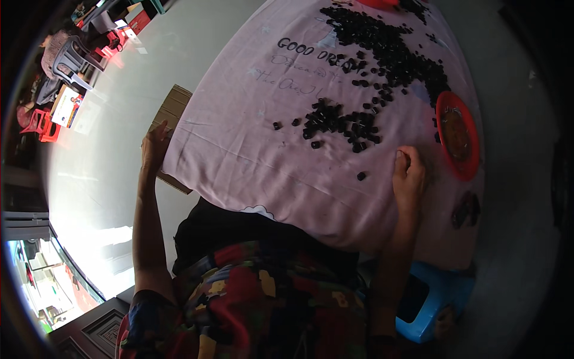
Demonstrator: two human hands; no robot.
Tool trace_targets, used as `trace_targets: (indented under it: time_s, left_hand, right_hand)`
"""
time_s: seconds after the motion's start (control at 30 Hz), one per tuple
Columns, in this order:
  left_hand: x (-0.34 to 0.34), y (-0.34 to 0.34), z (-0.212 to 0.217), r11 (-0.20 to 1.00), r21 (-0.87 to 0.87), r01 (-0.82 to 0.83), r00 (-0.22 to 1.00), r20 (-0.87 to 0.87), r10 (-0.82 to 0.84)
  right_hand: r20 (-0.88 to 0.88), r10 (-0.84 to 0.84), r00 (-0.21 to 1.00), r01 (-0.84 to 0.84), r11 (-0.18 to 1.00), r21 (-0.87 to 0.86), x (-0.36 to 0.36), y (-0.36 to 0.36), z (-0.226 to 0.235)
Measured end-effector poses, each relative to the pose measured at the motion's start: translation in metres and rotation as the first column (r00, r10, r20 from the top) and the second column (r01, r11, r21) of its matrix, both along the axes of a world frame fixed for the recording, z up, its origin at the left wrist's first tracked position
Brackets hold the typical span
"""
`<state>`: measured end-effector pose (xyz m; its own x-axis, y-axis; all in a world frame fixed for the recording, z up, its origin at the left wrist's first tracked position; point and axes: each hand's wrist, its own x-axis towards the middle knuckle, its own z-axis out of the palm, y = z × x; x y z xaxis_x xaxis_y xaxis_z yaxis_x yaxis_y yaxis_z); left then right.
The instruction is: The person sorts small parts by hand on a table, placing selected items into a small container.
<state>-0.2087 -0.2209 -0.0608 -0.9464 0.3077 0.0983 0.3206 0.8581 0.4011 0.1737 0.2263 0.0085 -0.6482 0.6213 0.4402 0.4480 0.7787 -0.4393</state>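
Note:
Small black pieces, short and chunky like caps, lie in a loose cluster [341,122] on the pink cloth [257,137]. A single black piece [361,176] sits nearer to me. My right hand [410,176] rests over the cloth just right of it, fingers curled and thumb against the index finger. Whatever that pinch may hold is too small to make out. Off the table's left edge, my left hand [155,145] is over a brown cardboard box [173,103], its fingers partly stretched and apart. Nothing shows in it.
A big heap of black pieces [388,51] spreads over the far right. A red-rimmed round dish [460,136] stands at the right edge, with a dark object [466,209] nearer. A blue stool [427,305] is below right. Chairs [72,60] and a seated person are far left.

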Motion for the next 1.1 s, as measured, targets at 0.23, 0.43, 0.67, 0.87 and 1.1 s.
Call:
trace_targets:
  time_s: [0.23,0.43,0.67,0.87,1.1]
  left_hand:
    - [0.028,0.052,0.058,0.927,0.371,-0.063,0.978,-0.162,0.131]
    - [0.107,0.152,0.113,0.725,0.455,0.517,0.845,-0.132,-0.519]
    - [0.132,0.211,0.075,0.721,0.208,0.661,0.75,-0.195,-0.632]
    - [0.134,0.216,0.08,0.66,0.188,0.727,0.677,-0.354,-0.645]
    - [0.176,0.212,0.091,0.389,0.839,0.381,0.507,0.162,-0.846]
  right_hand:
    - [-0.067,0.009,0.998,-0.016,0.995,-0.099,-0.007,-0.013,0.003]
    - [-0.085,-0.007,0.996,-0.013,0.974,-0.228,-0.013,-0.024,0.008]
    - [-0.198,0.137,0.971,-0.203,0.908,-0.367,-0.021,-0.039,0.014]
    - [-0.372,0.158,0.915,-0.337,0.807,-0.485,-0.025,-0.048,0.01]
    - [-0.492,0.309,0.814,-0.572,0.571,-0.588,-0.034,-0.076,0.028]
